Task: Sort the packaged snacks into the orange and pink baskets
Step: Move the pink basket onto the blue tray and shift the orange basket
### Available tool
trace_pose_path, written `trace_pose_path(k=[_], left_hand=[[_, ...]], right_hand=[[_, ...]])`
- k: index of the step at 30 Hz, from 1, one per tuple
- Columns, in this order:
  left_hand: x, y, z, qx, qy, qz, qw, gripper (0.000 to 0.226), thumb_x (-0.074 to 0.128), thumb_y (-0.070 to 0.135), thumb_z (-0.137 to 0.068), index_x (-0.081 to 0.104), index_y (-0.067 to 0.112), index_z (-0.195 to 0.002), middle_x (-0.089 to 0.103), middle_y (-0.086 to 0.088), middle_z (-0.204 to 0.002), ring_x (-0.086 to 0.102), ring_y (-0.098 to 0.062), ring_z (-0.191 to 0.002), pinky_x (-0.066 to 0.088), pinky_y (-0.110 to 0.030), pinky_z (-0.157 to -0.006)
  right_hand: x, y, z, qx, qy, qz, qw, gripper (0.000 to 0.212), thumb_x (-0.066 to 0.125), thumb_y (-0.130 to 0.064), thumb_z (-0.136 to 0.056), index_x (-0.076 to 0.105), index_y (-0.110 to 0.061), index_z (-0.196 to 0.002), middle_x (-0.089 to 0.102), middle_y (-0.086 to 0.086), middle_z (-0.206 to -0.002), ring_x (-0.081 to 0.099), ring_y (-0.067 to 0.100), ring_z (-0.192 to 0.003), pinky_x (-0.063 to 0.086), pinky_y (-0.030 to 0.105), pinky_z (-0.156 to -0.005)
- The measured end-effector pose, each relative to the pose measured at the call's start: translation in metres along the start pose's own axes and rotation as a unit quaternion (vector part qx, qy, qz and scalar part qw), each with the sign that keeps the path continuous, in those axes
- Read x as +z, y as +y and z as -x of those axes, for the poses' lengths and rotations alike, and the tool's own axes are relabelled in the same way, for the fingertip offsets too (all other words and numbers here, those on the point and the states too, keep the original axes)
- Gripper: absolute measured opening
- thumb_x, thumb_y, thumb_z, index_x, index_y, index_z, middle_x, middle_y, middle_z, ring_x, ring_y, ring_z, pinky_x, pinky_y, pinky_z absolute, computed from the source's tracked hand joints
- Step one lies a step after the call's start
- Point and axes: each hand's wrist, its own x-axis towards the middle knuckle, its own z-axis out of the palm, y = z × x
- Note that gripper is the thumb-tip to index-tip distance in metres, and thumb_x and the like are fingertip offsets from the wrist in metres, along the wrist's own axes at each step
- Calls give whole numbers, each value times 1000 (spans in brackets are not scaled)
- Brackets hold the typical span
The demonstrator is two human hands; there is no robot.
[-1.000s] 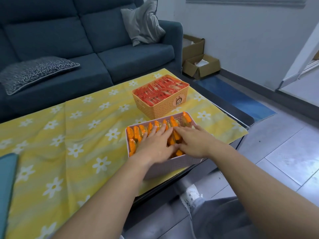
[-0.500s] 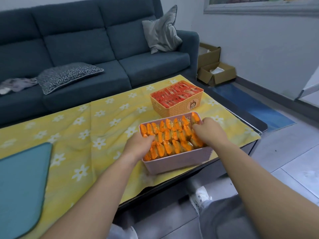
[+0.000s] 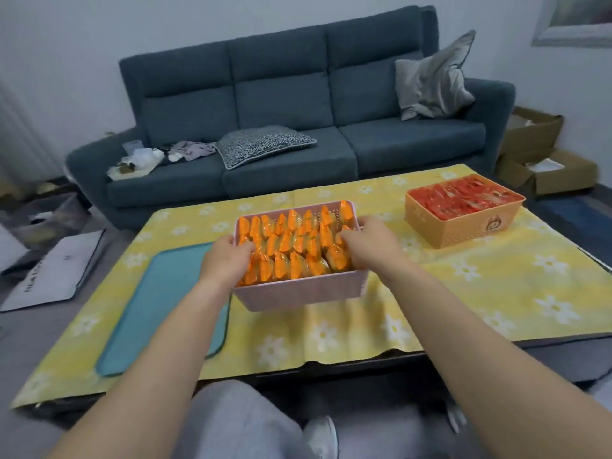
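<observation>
The pink basket (image 3: 299,293) sits in the middle of the yellow flowered tablecloth, packed with upright orange snack packets (image 3: 294,246). My left hand (image 3: 225,260) grips its left rim and my right hand (image 3: 374,245) grips its right rim, fingers curled over the edge. The orange basket (image 3: 463,223) stands at the table's back right, filled with red snack packets (image 3: 463,197). It is apart from both hands.
A teal tray (image 3: 165,306) lies flat on the tablecloth (image 3: 496,286) left of the pink basket. A dark blue sofa (image 3: 291,127) with cushions runs behind the table. Cardboard boxes (image 3: 546,167) sit on the floor at right, and flat boxes (image 3: 56,270) at left.
My hands went from lying on the packets to gripping the pink basket's two sides. The pink basket now sits far left of the orange basket, next to the teal tray; my view swung left.
</observation>
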Motion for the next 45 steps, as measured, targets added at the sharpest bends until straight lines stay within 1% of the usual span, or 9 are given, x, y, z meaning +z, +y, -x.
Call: trace_pose_path(k=[4,7,13,19,24,29,34,37,45], left_hand=[[-63,-46,-24,-56,43,16,997,15,58,27,-94,63,15,-101,67,-8,-97,62,-27,-88,44,-33,-73],[-107,-80,-42,-114,68,83,988,13,66,22,-88,63,14,-78,65,-8,-79,61,-28,-79,43,-34,-69],[-166,-147,-89,-201,117,190,954,10,66,18,-83,62,13,-76,64,-12,-82,62,-27,-70,44,-31,-64],[-179,-189,-140,-200,164,199,945,19,66,17,-89,56,15,-73,56,-7,-81,51,-25,-83,35,-34,-65],[-173,-214,-180,-157,151,207,954,8,73,23,-79,72,15,-81,72,-13,-106,64,-27,-99,43,-38,-80],[-156,-213,-198,-108,105,167,974,11,63,17,-93,70,19,-102,66,0,-115,57,-18,-111,42,-32,-90],[-152,-204,-200,-84,79,25,993,56,61,27,-94,48,19,-148,48,-2,-151,46,-25,-136,37,-37,-107],[-141,-188,-181,-21,108,-59,992,57,60,24,-92,49,14,-147,49,-7,-152,46,-27,-137,37,-41,-111],[-68,-101,-112,47,39,-109,992,52,59,31,-94,53,11,-141,52,-10,-146,46,-29,-135,37,-41,-109]], right_hand=[[65,-45,-2,-13,-68,-27,997,26,55,-31,-92,69,-11,-102,72,10,-101,68,29,-96,58,49,-90],[119,-72,-9,-8,-109,-27,994,24,54,-31,-93,65,-13,-105,70,9,-104,67,27,-97,58,47,-90],[216,-106,-34,9,-171,-40,984,24,55,-28,-93,63,-12,-109,70,9,-103,69,27,-96,60,44,-87],[283,-113,-64,12,-219,-58,974,9,55,-15,-85,63,-15,-89,66,11,-83,62,26,-75,50,37,-68],[314,-101,-94,18,-198,-57,978,18,56,-17,-74,66,-8,-85,67,10,-79,65,27,-74,55,40,-68],[319,-92,-115,17,-159,-77,984,24,57,-20,-82,66,-11,-101,72,10,-96,70,27,-90,60,47,-86],[305,-91,-113,-1,-156,-45,987,46,59,-19,-96,49,-5,-139,62,8,-119,58,24,-104,49,38,-87],[284,-84,-109,-26,-137,18,990,64,56,-22,-98,33,-5,-154,48,13,-149,54,30,-127,46,38,-97],[162,-56,-86,-28,-107,80,991,61,57,-25,-97,38,-6,-152,50,13,-147,54,33,-128,45,39,-104]])
